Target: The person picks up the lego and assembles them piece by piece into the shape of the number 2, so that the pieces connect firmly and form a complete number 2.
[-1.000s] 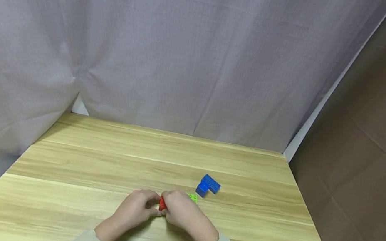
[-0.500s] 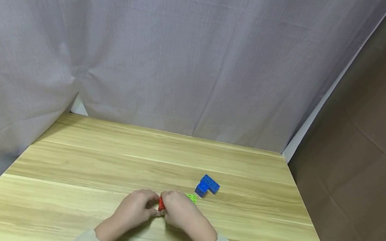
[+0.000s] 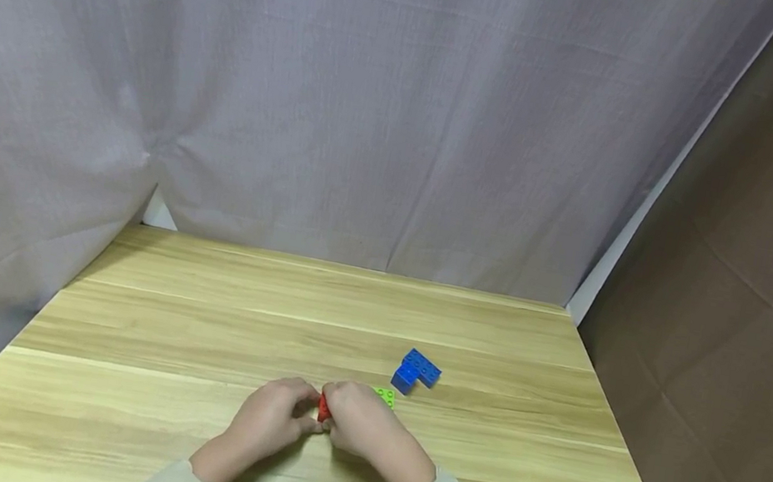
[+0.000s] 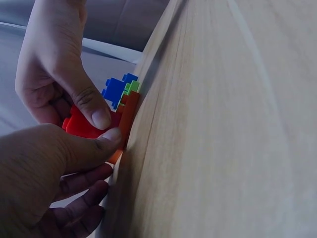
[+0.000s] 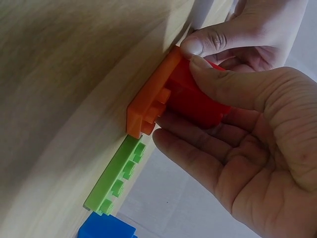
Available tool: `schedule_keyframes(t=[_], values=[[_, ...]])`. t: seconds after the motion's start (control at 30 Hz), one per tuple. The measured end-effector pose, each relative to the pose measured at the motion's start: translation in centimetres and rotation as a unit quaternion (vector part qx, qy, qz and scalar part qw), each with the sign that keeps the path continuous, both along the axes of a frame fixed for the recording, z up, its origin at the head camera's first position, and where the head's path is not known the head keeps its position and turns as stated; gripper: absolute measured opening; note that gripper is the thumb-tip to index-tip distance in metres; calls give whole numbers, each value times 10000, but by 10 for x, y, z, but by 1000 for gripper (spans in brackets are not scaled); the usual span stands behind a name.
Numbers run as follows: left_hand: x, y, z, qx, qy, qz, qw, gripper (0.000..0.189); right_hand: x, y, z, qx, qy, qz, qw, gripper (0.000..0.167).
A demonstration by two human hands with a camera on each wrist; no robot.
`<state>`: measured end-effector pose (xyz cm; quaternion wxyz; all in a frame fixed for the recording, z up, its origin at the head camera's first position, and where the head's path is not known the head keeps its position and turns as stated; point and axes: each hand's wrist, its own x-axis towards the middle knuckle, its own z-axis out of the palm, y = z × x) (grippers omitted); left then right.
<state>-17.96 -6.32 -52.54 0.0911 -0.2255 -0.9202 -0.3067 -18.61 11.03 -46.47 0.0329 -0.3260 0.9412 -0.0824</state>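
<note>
A red toy building brick (image 5: 195,96) stands on the studs of a flatter orange brick (image 5: 148,99), which lies on the table. My right hand (image 3: 361,421) grips the red brick between thumb and fingers. At the orange brick's near end, my left hand (image 3: 271,415) holds on, its thumb (image 4: 96,148) pressed close to the right thumb. Part of both bricks is covered by the hands in the head view. Beyond the orange brick's far end lies a lime-green brick (image 5: 114,173), partly hidden behind the right hand in the head view.
Two blue bricks (image 3: 423,367), touching or joined at an angle, lie just past the green one. The wood-grain table (image 3: 205,330) spreads out around the hands. A grey curtain (image 3: 318,95) hangs behind it, and a brown cloth (image 3: 734,347) at the right.
</note>
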Motion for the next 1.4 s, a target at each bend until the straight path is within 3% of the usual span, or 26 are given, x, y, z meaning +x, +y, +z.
schedule_keyframes(t=[0.4,0.57,0.77,0.93,1.2,1.4], values=[[-1,-2,3,-49,-237,-142,9996,30,1,1,0,30,-22,-11,10000,19],[-2,-4,5,-52,-490,-299,9983,31,1,1,-2,17,-155,-58,9999,24],[-1,-8,11,660,-984,-712,9904,35,-2,3,-4,-134,-139,-159,9997,51],[-3,-6,15,1181,-1022,-970,9830,37,-3,4,-3,-229,-121,-100,9996,45],[-4,-1,10,1285,-856,-637,9859,32,-3,5,-6,-260,10,37,9997,36],[-2,3,14,1215,-952,-376,9873,29,-3,4,-7,-200,22,-35,9998,35]])
